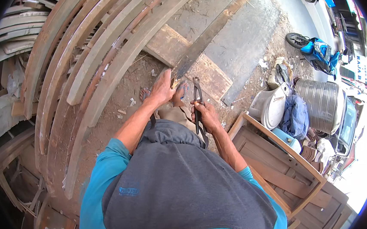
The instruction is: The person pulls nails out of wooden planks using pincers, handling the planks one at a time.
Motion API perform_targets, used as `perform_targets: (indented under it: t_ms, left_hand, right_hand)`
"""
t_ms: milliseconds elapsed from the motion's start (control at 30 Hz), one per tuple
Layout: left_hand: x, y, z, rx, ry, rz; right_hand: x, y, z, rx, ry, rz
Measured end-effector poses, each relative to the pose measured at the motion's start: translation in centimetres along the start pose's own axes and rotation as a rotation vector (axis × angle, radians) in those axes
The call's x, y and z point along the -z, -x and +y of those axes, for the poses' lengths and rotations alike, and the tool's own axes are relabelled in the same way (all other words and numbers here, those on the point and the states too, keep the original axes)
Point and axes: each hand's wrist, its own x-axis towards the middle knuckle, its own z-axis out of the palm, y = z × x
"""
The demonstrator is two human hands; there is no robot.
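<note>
My left hand [163, 88] is closed around the near end of a long, weathered wooden beam [211, 32], which slants away to the far right. The wood looks splintered right at my fingers. In my right hand [207, 116] is a pair of dark metal pincers [197, 89], gripped by the handles, with the jaws pointing away from me. The jaws are beside the beam's end, apart from it. Under the beam, a short wide board [209, 76] lies on the ground. My feet [181, 91] in sandals are just below the beam's end.
Long wooden beams [115, 72] are stacked on the left. A framed wooden door panel [278, 163] lies at the right. Beyond it are a metal drum [320, 101], a white basin [272, 105], a blue cloth [295, 116] and a blue motorbike [318, 52]. Wood scraps litter the dirt.
</note>
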Motion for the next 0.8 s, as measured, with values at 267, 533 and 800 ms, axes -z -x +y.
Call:
perform_targets:
  t_ms: [267,533,800]
  left_hand:
    - [-0.4,3.6,1.2,0.131,-0.018,-0.066]
    - [-0.7,0.8,1.3,0.16,-0.093,-0.028]
    - [-1.0,0.8,0.7,0.147,-0.072,0.038]
  right_hand:
    - [3.9,1.0,1.9,-0.035,-0.342,0.065]
    - [2.9,0.5,-1.0,0.197,0.011,0.046]
    - [1.9,-1.3,-2.9,0.196,0.595,0.031]
